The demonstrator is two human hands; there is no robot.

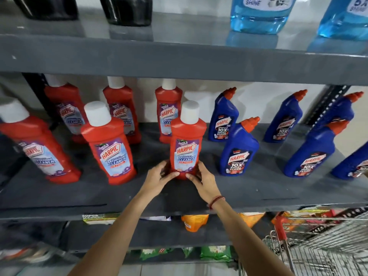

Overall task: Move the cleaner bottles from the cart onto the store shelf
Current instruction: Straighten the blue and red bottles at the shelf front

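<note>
Red bottle (187, 136) with white cap, blue bottles (238, 150) orange-capped, grey shelf (258, 188)

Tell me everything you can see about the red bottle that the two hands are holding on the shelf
The red bottle looks like glossy plastic, with a white cap closed on top and a purple and pale blue label reading Harpic Bathroom Cleaner 10X. It stands upright at the front of the grey middle shelf, label facing out, between another red bottle and a blue one, touching neither. The left hand and right hand cup its base from either side.
</note>
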